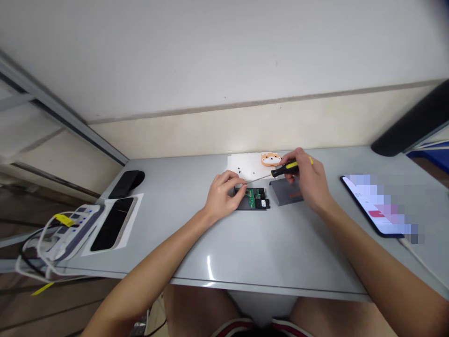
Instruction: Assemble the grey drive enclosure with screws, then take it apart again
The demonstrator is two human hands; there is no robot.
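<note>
- Screwdriver (286, 169), black and yellow in the handle, is clamped in the grip of the right hand (308, 180). Its thin shaft slants down and left to the circuit board (255, 196).
- The left hand (220, 194) has its grip closed on the board's left end. The green board lies in a dark shell at the middle of the table (263, 252), between the two hands.
- The tip works right beside the left fingertips, so a slip could jab them or scratch the board, more so if the hold loosens.
- Tiny black screws (238, 169) lie loose on a white paper (243, 164) just behind. A brush of the wrist could likely scatter them.
- A grey cover (286, 193) lies just right of the board, under the right hand, and crowds that side.
- An orange dog-faced figure (271, 159) sits on the paper's far right corner.
- A lit phone (372, 206) lies well to the right. A dark phone (112, 223) and a power strip (70, 229) lie far left, clear of the work.
</note>
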